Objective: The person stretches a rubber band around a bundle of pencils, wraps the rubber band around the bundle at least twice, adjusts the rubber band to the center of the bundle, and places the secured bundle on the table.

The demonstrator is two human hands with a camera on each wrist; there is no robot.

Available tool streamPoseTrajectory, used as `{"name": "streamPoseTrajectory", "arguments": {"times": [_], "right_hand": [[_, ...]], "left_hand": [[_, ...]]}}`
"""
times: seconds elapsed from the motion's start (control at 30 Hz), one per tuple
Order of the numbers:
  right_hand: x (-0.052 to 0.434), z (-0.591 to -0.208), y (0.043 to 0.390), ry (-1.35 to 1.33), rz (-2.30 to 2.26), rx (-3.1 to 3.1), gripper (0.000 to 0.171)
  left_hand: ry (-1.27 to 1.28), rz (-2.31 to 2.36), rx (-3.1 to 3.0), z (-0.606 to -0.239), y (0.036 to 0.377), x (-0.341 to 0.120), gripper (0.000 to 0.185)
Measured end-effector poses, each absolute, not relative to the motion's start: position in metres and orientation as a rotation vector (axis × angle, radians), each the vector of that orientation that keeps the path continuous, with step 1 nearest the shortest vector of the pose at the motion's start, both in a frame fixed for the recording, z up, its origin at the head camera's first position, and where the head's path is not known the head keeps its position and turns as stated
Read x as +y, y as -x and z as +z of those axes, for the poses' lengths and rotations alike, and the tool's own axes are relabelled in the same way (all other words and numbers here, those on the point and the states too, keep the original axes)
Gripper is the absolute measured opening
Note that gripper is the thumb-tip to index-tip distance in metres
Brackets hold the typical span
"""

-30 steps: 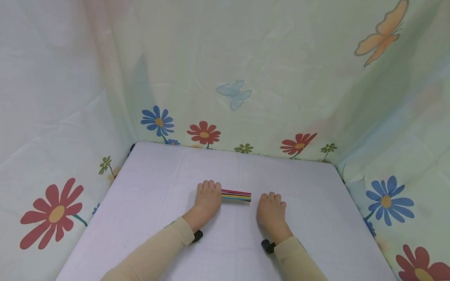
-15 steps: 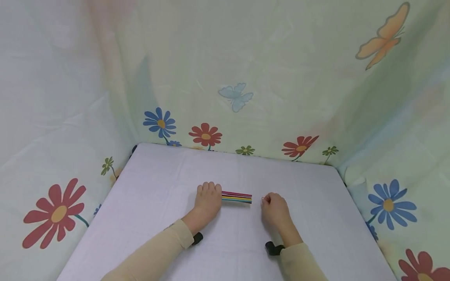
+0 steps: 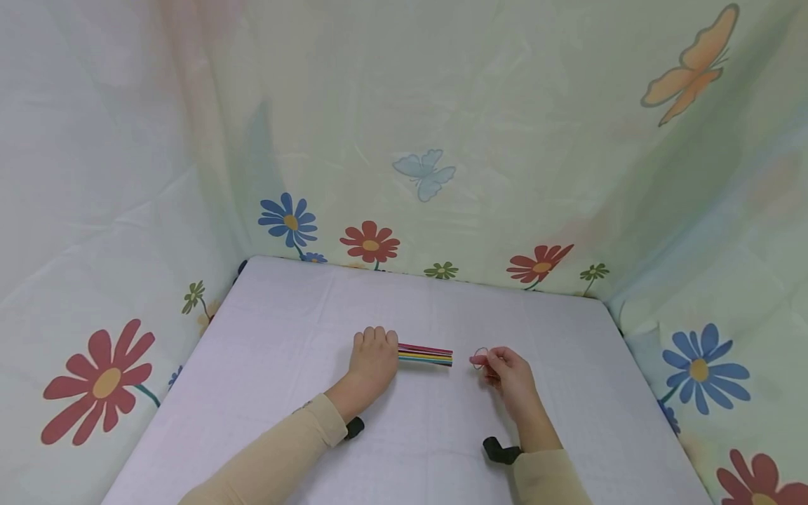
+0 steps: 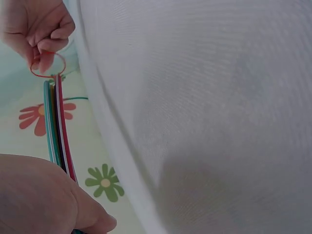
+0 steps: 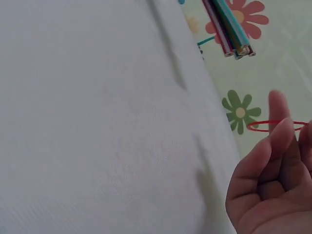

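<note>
Hands low over white cloth-covered counter (image 3: 284,365), person in beige long sleeves. Left hand (image 3: 372,358) lies knuckles-up on the counter, fingers curled down over one end of a bundle of thin coloured sticks (image 3: 426,354): red, yellow, green and blue, lying flat and side by side, free ends pointing toward the right hand. Left wrist view shows the same bundle (image 4: 56,122) running out from under the hand, sticks packed tight against each other. Right hand (image 3: 508,375) sits just beside the free ends of the sticks, raised slightly off the cloth, grip closed to a pinch: thumb and fingertips hold a small thin red rubber band (image 3: 481,358), its loop hanging open toward the sticks. Right wrist view shows the band (image 5: 278,126) as a flat red oval across the fingers (image 5: 280,122), with the cut ends of the sticks (image 5: 236,48) near but apart from it. Band and sticks not touching. Small black wrist-mounted camera (image 3: 500,450) at the right cuff, another at the left. Pale green curtain printed with flowers and butterflies (image 3: 442,140) hangs round three sides of the counter.
</note>
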State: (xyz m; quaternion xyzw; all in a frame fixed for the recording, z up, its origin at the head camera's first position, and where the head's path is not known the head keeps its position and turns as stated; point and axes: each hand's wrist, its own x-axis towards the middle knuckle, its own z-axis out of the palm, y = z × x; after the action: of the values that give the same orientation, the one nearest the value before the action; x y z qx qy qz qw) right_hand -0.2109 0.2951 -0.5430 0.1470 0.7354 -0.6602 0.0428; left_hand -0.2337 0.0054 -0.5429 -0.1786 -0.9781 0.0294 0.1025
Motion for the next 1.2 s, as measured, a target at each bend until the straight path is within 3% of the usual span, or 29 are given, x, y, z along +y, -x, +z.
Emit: {"name": "streamPoseTrajectory", "arguments": {"times": [0.17, 0.33, 0.43, 0.73, 1.0, 1.2], "right_hand": [[0.296, -0.547, 0.202, -0.364, -2.448, 1.759, 0.015], [0.304, -0.556, 0.195, -0.217, -2.759, 0.996, 0.034], [0.307, -0.561, 0.193, -0.177, -2.803, 0.672, 0.037], [0.286, -0.554, 0.183, 0.0, -2.875, 0.534, 0.028], [0.276, -0.555, 0.178, 0.3, -2.776, 0.241, 0.039], [0.268, -0.546, 0.174, 0.276, -2.764, 0.367, 0.038]], "left_hand": [[0.535, 0.071, -2.91, -0.543, 0.233, 0.006, 0.02], [0.536, 0.07, -2.911, -0.541, 0.231, 0.006, 0.02], [0.538, 0.07, -2.92, -0.54, 0.23, 0.007, 0.02], [0.549, 0.085, -2.954, -0.542, 0.231, 0.008, 0.022], [0.548, 0.061, -2.938, -0.54, 0.23, 0.008, 0.021], [0.545, 0.046, -2.944, -0.538, 0.232, 0.009, 0.02]]}}
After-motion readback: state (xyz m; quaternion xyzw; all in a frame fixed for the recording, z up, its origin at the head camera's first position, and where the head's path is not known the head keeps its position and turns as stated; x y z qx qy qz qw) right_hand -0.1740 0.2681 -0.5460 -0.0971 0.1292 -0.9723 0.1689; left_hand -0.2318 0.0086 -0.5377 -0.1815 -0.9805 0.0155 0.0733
